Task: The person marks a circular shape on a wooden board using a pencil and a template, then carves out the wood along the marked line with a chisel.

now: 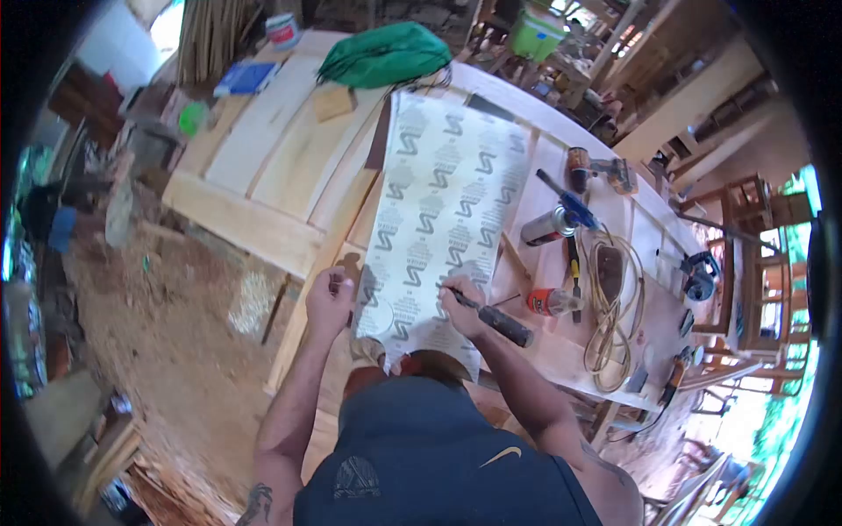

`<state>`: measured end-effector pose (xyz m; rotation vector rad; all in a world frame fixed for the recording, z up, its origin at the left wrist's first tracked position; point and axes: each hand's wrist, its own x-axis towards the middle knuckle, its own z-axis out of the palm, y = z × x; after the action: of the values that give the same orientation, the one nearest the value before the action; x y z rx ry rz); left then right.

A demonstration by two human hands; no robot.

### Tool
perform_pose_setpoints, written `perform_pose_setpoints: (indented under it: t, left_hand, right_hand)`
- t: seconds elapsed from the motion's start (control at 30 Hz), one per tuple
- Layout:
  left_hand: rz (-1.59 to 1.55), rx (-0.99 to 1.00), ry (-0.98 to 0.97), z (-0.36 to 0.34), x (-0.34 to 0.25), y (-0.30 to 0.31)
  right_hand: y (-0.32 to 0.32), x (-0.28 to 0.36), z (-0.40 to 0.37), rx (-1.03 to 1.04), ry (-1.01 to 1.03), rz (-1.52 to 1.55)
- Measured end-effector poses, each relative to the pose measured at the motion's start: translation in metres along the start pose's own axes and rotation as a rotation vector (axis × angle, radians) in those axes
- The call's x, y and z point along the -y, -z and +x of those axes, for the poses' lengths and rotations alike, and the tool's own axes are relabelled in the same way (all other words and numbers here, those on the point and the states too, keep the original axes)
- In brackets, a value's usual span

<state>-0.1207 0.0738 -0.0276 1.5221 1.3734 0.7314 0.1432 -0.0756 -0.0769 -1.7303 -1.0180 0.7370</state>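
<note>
A long white printed sheet (430,202) lies over the wooden panels in front of me. Over its right lower part, my right hand (463,307) is closed around a dark-handled tool (504,325), whose thick end points right. My left hand (331,298) is at the sheet's left edge with its fingers curled; whether they hold anything is too small to tell. To the right of my right hand lies a bottle with a red label (553,302). Farther up stand a can (545,228) and a blue tool (574,210).
A green bag (386,54) and a wood block (333,103) lie at the far side. On the right are a drill (601,171), a coiled yellow cord (610,333), a yellow-black tool (574,272) and a blue power tool (701,276). A bare wooden door panel (232,206) extends left.
</note>
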Motion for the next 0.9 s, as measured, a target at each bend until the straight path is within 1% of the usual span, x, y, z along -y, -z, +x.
perform_pose_setpoints:
  t: [0.03,0.13,0.23,0.27,0.33,0.43,0.5,0.53,0.57,0.6,0.63,0.73,0.8,0.83,0.87,0.9]
  left_hand:
    - [0.02,-0.019,-0.052,0.015,-0.014,0.0]
    - [0.058,-0.061,-0.222,0.072,-0.057,-0.011]
    - [0.015,-0.065,-0.334,0.136,-0.082,-0.039]
    - [0.06,-0.061,-0.348,0.154,-0.087,-0.049]
    - [0.151,-0.066,-0.369,0.183,-0.104,-0.068]
    - [-0.222,0.302,-0.094,0.193,-0.138,-0.083]
    - [-0.166,0.366,-0.239,0.216,-0.119,-0.094]
    - [-0.178,0.361,-0.232,0.23,-0.112,-0.097]
    - [-0.194,0.351,-0.229,0.244,-0.106,-0.098]
    - [-0.118,0.329,-0.243,0.253,-0.104,-0.099]
    - [-0.043,0.31,-0.254,0.253,-0.102,-0.098]
    - [0.201,0.032,-0.309,0.208,-0.118,-0.086]
    - [0.113,-0.044,-0.339,0.164,-0.107,-0.065]
    - [0.068,-0.082,-0.361,0.138,-0.101,-0.055]
    - [-0.059,-0.097,-0.31,0.104,-0.093,-0.045]
    - [-0.003,-0.119,-0.25,0.072,-0.071,-0.035]
  right_hand:
    - [0.003,0.0,-0.004,-0.029,-0.031,-0.012]
    - [0.017,0.004,-0.016,-0.099,-0.02,-0.122]
    - [0.031,0.03,-0.032,-0.17,0.009,-0.019]
    - [0.031,0.024,-0.037,-0.192,0.025,0.062]
    - [0.034,0.018,-0.046,-0.248,0.087,0.041]
    - [0.041,0.029,-0.054,-0.301,0.116,-0.003]
    - [0.041,0.028,-0.062,-0.277,0.108,-0.085]
    - [0.039,0.031,-0.066,-0.237,0.001,-0.066]
    - [0.038,0.032,-0.064,-0.262,0.114,-0.09]
    - [0.033,0.024,-0.064,-0.228,0.088,-0.042]
    - [0.028,0.016,-0.065,-0.194,0.06,0.005]
    - [0.021,0.021,-0.059,-0.116,0.041,0.049]
    - [0.016,0.026,-0.052,-0.06,0.003,0.058]
    - [0.012,0.027,-0.046,-0.033,-0.008,0.111]
    - [0.008,0.028,-0.044,-0.007,-0.026,0.16]
    - [0.006,0.026,-0.041,0.017,-0.043,0.206]
